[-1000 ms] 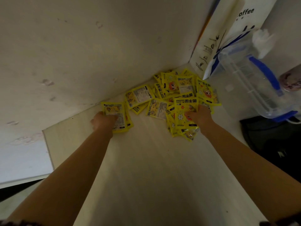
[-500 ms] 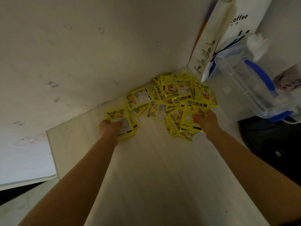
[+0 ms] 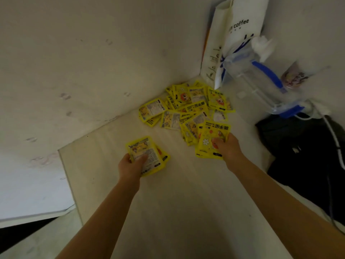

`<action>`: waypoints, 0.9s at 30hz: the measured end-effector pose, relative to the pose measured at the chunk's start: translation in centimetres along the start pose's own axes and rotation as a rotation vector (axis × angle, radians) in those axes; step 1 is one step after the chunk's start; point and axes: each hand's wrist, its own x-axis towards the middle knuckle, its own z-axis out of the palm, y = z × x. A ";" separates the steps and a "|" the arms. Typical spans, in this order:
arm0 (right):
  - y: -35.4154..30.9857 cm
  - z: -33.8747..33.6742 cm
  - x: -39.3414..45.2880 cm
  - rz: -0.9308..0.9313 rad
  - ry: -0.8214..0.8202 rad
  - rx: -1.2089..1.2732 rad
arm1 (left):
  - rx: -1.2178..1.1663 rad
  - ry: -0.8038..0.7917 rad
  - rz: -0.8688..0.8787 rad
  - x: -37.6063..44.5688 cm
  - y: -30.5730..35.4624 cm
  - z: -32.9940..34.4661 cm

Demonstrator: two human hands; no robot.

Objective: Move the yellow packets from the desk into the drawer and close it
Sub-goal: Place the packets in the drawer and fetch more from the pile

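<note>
A heap of several yellow packets (image 3: pixel 188 107) lies in the far corner of the pale desk (image 3: pixel 183 202), against the wall. My left hand (image 3: pixel 131 166) grips a small stack of yellow packets (image 3: pixel 149 156), thumb on top, nearer to me than the heap. My right hand (image 3: pixel 228 148) holds another bunch of yellow packets (image 3: pixel 211 139) at the heap's near right edge. No drawer is in view.
A white paper coffee bag (image 3: pixel 235 36) leans in the corner behind the heap. A clear plastic jug with a blue handle (image 3: pixel 261 83) stands right of it. A dark bag (image 3: pixel 306 156) and white cable (image 3: pixel 334 135) lie at the desk's right side.
Both hands have drawn back toward me with their packets. The left hand's stack has left the heap's left edge and come well clear of it.
</note>
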 end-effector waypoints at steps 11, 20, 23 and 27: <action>9.1 -1.8 -13.3 0.122 0.162 0.185 | 0.135 -0.356 0.042 -5.4 -3.7 -1.5; 16.9 -0.3 -24.9 0.264 0.404 0.399 | 0.343 -0.664 0.055 -9.9 -6.8 -4.8; 19.0 -0.6 -28.5 0.295 0.481 0.488 | 0.438 -0.757 0.056 -11.4 -8.4 -5.1; 21.3 -1.8 -32.9 0.279 0.613 0.571 | 0.533 -0.890 0.059 -14.1 -10.8 -4.6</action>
